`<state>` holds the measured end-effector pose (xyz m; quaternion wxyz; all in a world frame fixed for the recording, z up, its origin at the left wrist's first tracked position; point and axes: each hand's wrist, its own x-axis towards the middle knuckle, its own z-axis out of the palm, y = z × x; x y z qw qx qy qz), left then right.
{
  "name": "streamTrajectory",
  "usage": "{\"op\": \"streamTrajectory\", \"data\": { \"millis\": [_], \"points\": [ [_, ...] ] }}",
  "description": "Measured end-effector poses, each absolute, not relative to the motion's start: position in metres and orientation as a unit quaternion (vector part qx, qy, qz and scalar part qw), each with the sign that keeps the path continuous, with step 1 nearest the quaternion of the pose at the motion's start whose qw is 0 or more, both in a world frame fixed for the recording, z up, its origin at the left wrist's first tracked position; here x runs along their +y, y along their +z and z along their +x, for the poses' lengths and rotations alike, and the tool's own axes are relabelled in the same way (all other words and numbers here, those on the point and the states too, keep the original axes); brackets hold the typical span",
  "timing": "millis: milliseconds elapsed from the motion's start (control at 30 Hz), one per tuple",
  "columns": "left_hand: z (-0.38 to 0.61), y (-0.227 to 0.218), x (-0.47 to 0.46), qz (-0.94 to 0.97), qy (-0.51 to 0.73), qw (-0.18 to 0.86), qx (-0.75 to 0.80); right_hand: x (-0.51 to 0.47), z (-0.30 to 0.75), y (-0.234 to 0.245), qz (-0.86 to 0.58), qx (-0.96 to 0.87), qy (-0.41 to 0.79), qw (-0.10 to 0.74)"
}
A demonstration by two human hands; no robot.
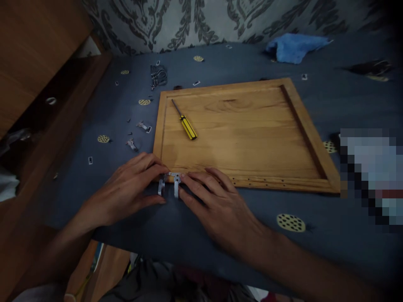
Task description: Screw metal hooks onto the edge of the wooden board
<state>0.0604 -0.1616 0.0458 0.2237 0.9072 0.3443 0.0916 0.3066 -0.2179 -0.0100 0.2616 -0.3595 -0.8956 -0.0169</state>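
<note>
A metal cabinet hinge (pixel 176 179) sits at the near left corner of a framed wooden door panel (pixel 233 130), its arms sticking out past the edge. My left hand (pixel 132 186) holds the hinge's left side, with the forefinger on top and the thumb below. From the other side, the fingertips of my right hand (pixel 217 205) grip the hinge; its other fingers rest on the frame. A yellow and black screwdriver (pixel 188 127) lies on the panel, its tip pointing away to the left. Small holes show along the frame's near rail.
Left of the panel lie two small metal hinge parts (pixel 132 144) and several screws (pixel 129 133). Behind them is a bag of metal hardware (pixel 158 76). A blue cloth (pixel 294 47) rests at the back right. An open wooden cabinet (pixel 72 100) borders the left side.
</note>
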Motion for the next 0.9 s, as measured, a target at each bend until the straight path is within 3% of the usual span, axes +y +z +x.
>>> {"op": "streamTrajectory", "data": {
  "millis": [900],
  "points": [
    [0.0566,0.046,-0.1609,0.899,0.099,0.222,0.363,-0.218,0.3077,-0.0104,-0.354,-0.897,-0.034,0.262]
  ]
}}
